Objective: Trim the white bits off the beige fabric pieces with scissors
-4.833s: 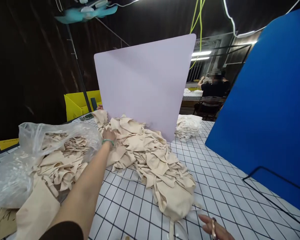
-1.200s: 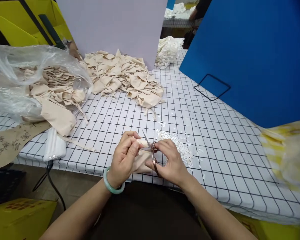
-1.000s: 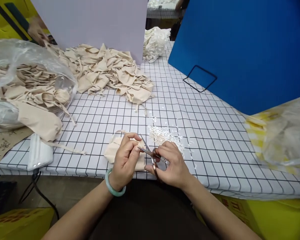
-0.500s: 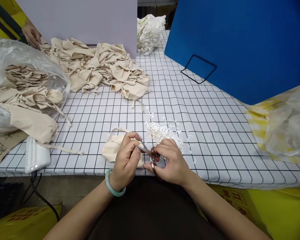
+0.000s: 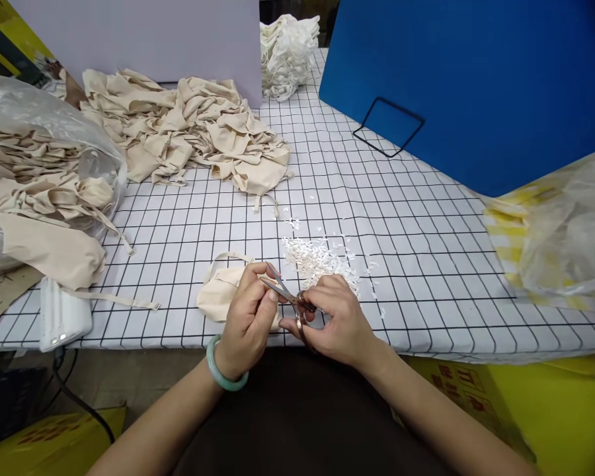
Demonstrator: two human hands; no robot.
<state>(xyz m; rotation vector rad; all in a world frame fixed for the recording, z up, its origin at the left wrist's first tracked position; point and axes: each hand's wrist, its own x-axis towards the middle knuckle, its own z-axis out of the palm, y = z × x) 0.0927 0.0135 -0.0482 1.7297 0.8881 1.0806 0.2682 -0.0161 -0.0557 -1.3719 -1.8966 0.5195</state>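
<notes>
My right hand (image 5: 334, 317) is closed around the handles of small scissors (image 5: 282, 287), with thumb and fingers in the loops. The blades stand a little apart and point left at the fingertips of my left hand (image 5: 252, 311). That hand is closed in a pinch on a beige cloth piece with a thin strap (image 5: 221, 291), which lies on the table partly beneath it; the pinched bit is hidden by the fingers. Just beyond both hands is a scatter of small white and beige snippets (image 5: 317, 258).
Beige cloth pieces (image 5: 178, 132) are heaped at the back left, beside an open clear plastic bag (image 5: 44, 106) of more. Nearer stands a white power bank (image 5: 65, 317) with a cable. A blue board (image 5: 451, 86) and a plastic bag (image 5: 565, 238) occupy the right. Another person's hand (image 5: 72, 89) shows far left.
The view has shifted slightly, so the table's things sit a little further left and up. The scissor blades look a bit closer together. My hands keep almost the same pose.
</notes>
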